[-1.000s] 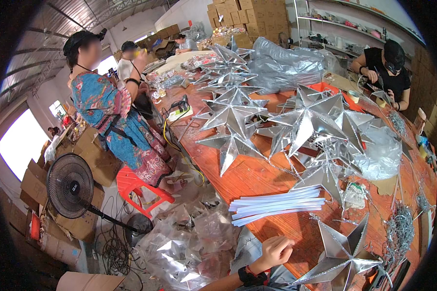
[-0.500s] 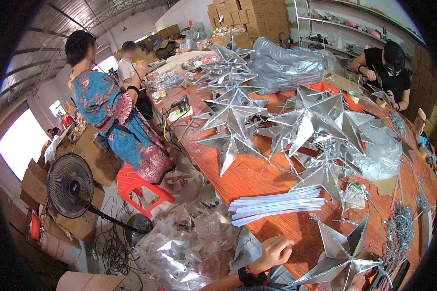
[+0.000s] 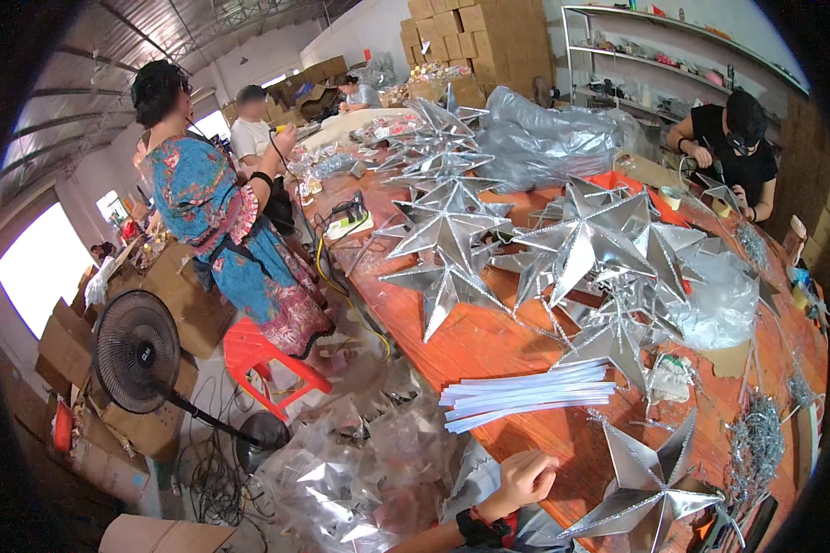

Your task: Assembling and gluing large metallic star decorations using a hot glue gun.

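My left hand (image 3: pixel 528 477) rests at the near edge of the orange-red table (image 3: pixel 563 452), a dark band and a red one round its wrist. Its fingers are curled into a loose fist, and no object shows in them. To its right lies a large silver five-pointed star (image 3: pixel 653 477) with a beaded silver trim along its ridges. Just beyond the hand is a bundle of thin white sticks (image 3: pixel 526 394). My right hand is out of the picture.
Several silver stars (image 3: pixel 581 235) pile up mid-table, before grey plastic sheeting (image 3: pixel 549 138). Silver tinsel (image 3: pixel 756 442) lies at the right edge. Clear plastic bags (image 3: pixel 350 470), a red stool (image 3: pixel 272 369) and a black fan (image 3: pixel 138 350) stand left. A co-worker (image 3: pixel 733 152) sits at far right.
The view has tilted up slightly, so the far scene sits a little lower. My left hand keeps its place and its curl. The standing person at left has shifted slightly.
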`<state>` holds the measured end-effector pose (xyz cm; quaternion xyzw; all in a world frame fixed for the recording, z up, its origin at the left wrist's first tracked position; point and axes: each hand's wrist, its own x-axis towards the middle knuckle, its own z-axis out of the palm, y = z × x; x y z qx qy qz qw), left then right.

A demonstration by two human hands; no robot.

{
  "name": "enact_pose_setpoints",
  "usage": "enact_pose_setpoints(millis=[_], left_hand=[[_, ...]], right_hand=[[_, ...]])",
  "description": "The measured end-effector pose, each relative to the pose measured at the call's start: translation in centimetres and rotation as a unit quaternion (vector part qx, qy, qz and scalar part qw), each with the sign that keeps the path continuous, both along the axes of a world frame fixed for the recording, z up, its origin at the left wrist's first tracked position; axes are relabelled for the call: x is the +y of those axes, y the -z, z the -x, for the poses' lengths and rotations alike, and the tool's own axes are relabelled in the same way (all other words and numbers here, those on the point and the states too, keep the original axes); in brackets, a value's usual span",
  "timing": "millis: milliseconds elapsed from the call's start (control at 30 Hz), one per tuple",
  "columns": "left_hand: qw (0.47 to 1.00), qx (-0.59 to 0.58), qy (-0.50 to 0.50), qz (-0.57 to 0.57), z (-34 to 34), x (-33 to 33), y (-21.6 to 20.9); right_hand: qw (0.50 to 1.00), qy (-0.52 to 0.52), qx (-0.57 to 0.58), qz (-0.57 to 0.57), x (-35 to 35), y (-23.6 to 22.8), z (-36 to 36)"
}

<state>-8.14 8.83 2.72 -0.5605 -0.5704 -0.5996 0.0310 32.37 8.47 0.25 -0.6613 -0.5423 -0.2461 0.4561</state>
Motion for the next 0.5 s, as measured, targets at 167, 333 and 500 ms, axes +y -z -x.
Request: enact_pose_setpoints(millis=[167, 333, 500], left_hand=[[1.0, 0.007, -0.007, -0.018, -0.4, 0.0, 1.5], [0.999, 0.037, -0.033, 0.006, 0.6, 0.5, 0.6], [0.999, 0.018, -0.035, 0.005, 1.5, 1.3, 1.9]], right_hand=[[0.998, 0.052, -0.002, 0.042, -1.8, -2.8, 2.4], [0.983, 0.059, 0.174, -0.006, -0.6, -2.0, 3.8], [0.989, 0.016, 0.141, 0.033, 0.4, -3.6, 4.7]])
